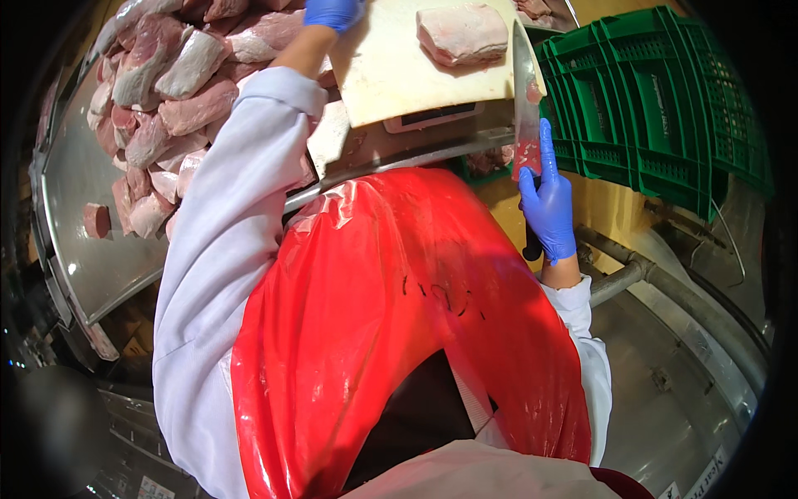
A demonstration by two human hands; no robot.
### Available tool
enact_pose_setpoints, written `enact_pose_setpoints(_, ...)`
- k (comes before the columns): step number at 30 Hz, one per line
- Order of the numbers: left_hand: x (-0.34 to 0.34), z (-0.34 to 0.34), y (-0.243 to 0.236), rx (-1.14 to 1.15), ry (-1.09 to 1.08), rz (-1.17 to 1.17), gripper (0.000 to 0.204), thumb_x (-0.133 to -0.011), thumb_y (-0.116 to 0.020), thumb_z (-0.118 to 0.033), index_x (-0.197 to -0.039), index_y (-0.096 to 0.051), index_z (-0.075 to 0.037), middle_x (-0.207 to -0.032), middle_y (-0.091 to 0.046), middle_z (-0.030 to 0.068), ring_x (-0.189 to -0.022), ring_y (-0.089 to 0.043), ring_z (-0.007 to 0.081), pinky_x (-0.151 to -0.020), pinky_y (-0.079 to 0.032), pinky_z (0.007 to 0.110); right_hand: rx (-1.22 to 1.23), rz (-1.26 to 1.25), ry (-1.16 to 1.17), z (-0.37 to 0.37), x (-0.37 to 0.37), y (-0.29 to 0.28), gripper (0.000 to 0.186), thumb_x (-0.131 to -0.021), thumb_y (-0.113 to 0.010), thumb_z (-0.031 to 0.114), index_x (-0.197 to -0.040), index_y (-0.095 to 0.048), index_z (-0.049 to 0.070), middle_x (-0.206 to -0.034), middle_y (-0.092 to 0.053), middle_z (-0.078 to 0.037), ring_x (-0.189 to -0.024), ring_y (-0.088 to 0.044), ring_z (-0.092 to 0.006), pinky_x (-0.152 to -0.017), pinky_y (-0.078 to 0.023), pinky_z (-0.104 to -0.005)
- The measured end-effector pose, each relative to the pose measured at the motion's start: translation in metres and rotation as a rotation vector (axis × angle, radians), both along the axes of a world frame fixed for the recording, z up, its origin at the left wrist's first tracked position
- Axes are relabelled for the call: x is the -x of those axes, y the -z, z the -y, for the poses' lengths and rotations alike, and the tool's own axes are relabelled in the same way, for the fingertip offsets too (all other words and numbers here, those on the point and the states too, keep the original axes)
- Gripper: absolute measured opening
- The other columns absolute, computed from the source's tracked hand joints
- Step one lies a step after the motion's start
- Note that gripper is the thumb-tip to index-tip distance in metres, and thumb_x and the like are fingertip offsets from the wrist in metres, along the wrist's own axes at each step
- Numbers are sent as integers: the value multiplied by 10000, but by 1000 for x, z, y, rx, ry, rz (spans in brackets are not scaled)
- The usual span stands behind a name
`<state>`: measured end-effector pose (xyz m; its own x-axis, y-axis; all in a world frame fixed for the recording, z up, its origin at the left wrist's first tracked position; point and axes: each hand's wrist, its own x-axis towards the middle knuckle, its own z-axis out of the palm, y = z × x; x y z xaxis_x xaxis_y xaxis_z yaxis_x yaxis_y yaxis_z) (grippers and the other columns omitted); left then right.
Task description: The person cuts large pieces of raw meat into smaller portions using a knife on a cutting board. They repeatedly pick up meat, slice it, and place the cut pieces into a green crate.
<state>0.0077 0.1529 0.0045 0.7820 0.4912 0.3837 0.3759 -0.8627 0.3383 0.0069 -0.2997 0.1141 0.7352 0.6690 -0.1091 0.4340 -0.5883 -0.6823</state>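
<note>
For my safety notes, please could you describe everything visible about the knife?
The knife has a long, broad, shiny metal-looking blade showing reddish patches, perhaps reflections, and a partly hidden dark handle. The gloved right hand grips it, forefinger stretched along the blade. Its tip points forward, beside the right edge of the cutting board; contact there is unclear.

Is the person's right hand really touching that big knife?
Touching. The head view shows it: the right hand grips the knife, with the blade coming out above and the dark handle end below.
</note>
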Motion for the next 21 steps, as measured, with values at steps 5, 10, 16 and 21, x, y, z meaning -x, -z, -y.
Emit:
enact_pose_setpoints(5, 79, -69, 37, 1455, -25, 471, 462, -949, -637, -268, -1344, -588, -35, -1186, -680, 163, -1041, -667, 264, -889, -554, 372, -114, -2, 145, 36, -7, 23, 731, -933, -567, 64, -1596, -261, 87, -830, -690, -213, -673, -686, -310, -645, -536, -380)
enact_pose_setpoints(10, 251, -27, -42, 1476, -362, 726, 388, -1019, -566, -262, -1346, -603, -56, -1311, -653, 134, -1121, -654, 242, -951, -553, 380, -137, -103, 302, 77, -44, 39, 586, -932, -609, 122, -1479, -420, 28, -830, -709, -144, -653, -677, -190, -608, -533, -347)
enact_pose_setpoints(16, 481, 5, -5, 1212, -740, 961, 219, -1010, -586, -302, -1037, -657, -97, -999, -709, 69, -850, -678, 205, -717, -556, 319, -424, -27, 331, 93, -122, 42, 570, -932, -654, 114, -1448, -430, 26, -816, -698, -104, -614, -650, -153, -563, -530, -327)
enact_pose_setpoints(21, 630, 49, 68, 1258, -849, 414, 457, -935, -655, -451, -1100, -705, -27, -1015, -726, 171, -856, -702, 283, -759, -556, 372, -51, 289, 254, 96, -177, 173, 584, -939, -567, 104, -1480, -363, 21, -866, -700, -257, -718, -686, -381, -636, -539, -484)
